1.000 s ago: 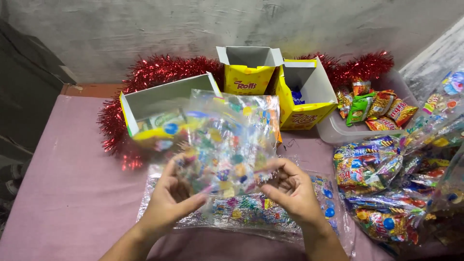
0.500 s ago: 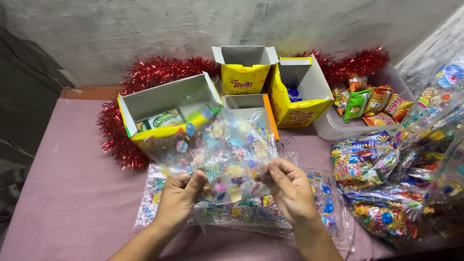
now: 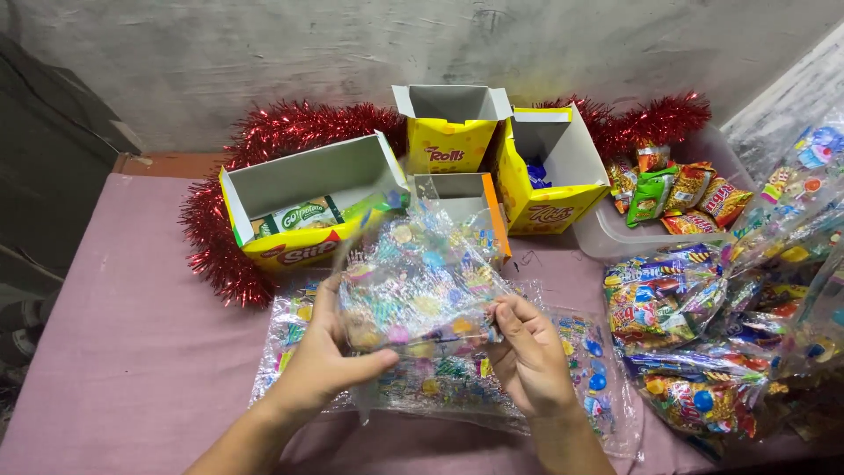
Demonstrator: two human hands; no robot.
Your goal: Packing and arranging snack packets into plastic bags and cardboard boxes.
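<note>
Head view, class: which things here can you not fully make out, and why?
- Stack of clear bags: head view, middle covered by the held clear printed bag and both hands.
- Filled bags: head view, cut off by the right edge.
- Open yellow box: head view, contents mostly hidden by its walls.

Yellow boxes [image 3: 308, 198]: four. Hands [image 3: 330, 361]: two. Tinsel garland [image 3: 290, 127]: one.

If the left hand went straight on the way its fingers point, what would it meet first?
The left hand points rightward across the clear printed bag it grips; carried on, it would probably meet the right hand first, though depth is unclear.
</note>
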